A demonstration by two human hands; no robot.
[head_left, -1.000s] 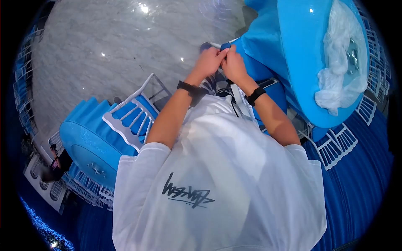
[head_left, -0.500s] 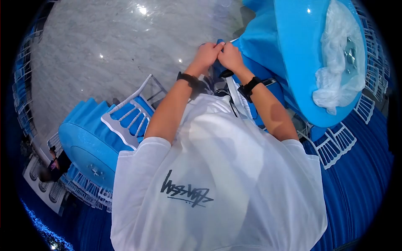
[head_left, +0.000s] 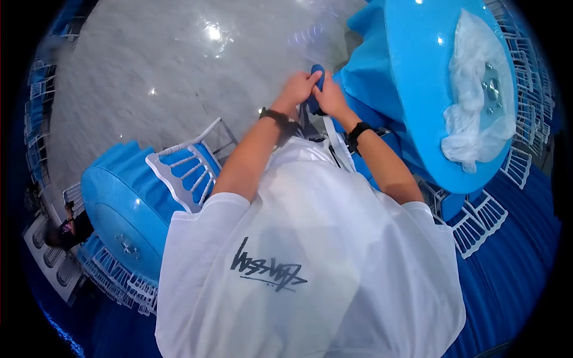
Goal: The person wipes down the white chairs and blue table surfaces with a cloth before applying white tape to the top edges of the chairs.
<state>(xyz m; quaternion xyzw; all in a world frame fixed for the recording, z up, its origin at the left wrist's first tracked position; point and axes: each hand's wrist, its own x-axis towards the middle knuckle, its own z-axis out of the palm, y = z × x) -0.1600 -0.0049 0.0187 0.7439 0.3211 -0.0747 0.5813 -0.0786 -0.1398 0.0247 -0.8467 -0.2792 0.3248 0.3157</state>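
Note:
A dark blue item, perhaps folded cloth, is pinched between my two hands near the top centre. My left hand grips its left side, fingers closed. On the other side my right hand is also closed on it, close beside the left. Part of the item sticks up above the fingers, and more of it hangs below them. Its full shape is hidden by the hands. A white chair stands beneath my right forearm, partly covered by it.
A blue-covered round table with crumpled translucent sheeting is at the right. Another blue table and a white chair are at the left. A person is at the far left.
Both hands have shifted slightly lower in view. More of the dark blue item now shows above and below the fingers. The tables and chairs have shifted slightly with the view.

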